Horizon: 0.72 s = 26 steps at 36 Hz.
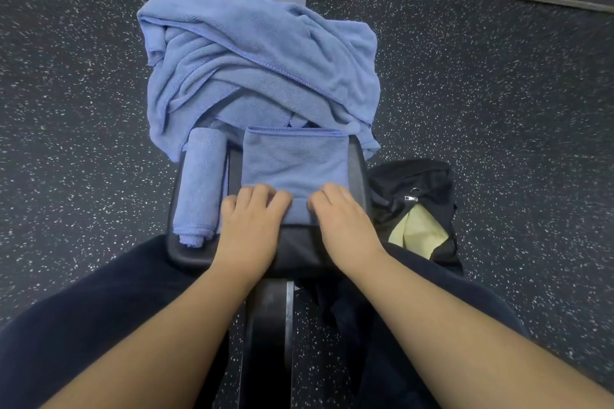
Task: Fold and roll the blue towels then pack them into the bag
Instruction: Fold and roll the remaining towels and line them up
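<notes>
Rolling from the desk's point(357, 173) near edge, both hands, left point(251, 226) and right point(345, 222), curl over the folded towel's point(294, 159) first turn; uneven pressure could skew it toward the bag point(415, 183).

The folded towel point(294, 159), the rolled towel point(201, 183) at the bench's left edge and the heap of towels point(259, 60) at its far end are seen to be of soft, matt blue terry cloth with a fine looped nap and stitched hems. The bench point(299, 252) is covered in smooth black padding with a dull sheen, and its frame point(265, 325) is of dark painted metal. The floor point(83, 109) is formed of rough, matt black rubber flecked with white, while the bag point(415, 189) is made of thin matt black fabric with a small metal zip pull point(411, 198).
</notes>
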### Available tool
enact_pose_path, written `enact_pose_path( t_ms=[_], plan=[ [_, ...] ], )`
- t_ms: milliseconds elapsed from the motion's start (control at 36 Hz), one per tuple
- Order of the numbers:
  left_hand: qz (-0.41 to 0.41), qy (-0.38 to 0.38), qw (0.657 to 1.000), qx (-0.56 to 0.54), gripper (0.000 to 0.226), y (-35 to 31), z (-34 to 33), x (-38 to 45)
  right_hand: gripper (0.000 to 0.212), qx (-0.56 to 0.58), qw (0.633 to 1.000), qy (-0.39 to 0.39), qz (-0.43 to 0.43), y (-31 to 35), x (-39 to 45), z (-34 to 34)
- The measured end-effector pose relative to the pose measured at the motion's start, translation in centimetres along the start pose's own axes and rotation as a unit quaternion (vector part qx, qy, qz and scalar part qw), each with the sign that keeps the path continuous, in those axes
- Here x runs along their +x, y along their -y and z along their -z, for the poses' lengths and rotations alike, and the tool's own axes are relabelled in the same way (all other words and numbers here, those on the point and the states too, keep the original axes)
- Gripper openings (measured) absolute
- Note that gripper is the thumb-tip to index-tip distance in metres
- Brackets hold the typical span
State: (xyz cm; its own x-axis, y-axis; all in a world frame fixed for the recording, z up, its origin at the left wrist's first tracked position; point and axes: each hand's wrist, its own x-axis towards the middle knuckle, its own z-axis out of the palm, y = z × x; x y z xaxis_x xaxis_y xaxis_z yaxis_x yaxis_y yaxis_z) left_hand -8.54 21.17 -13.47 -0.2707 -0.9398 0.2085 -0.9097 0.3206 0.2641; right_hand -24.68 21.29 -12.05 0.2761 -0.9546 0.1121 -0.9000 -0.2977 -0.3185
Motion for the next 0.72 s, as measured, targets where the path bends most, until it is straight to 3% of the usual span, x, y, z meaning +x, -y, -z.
enact_pose_path(
  t_ms=[333, 417, 500, 639, 722],
  plan=[
    [0.000, -0.020, 1.000, 0.005, 0.019, -0.3, 0.4, 0.0, 0.019, -0.074, 0.997, -0.021, -0.025, 0.2, 0.1, -0.7],
    [-0.001, -0.002, 1.000, 0.022, 0.029, -0.5, 0.4, 0.0, 0.032, -0.108, 0.994, -0.011, -0.026, 0.0, 0.0, -0.9],
    [0.004, 0.019, 1.000, 0.020, 0.045, -0.4, 0.4, 0.1, 0.027, -0.130, 0.991, -0.016, -0.018, -0.3, 0.1, -1.0],
    [-0.014, 0.013, 1.000, -0.019, 0.038, 0.4, 0.2, 0.6, 0.026, -0.082, 0.996, 0.010, -0.031, -0.7, 0.5, -0.6],
    [-0.011, 0.027, 0.999, -0.020, 0.036, 0.5, 0.4, 0.9, 0.039, -0.048, 0.997, 0.042, -0.046, -0.9, 0.7, -0.2]
  ],
)
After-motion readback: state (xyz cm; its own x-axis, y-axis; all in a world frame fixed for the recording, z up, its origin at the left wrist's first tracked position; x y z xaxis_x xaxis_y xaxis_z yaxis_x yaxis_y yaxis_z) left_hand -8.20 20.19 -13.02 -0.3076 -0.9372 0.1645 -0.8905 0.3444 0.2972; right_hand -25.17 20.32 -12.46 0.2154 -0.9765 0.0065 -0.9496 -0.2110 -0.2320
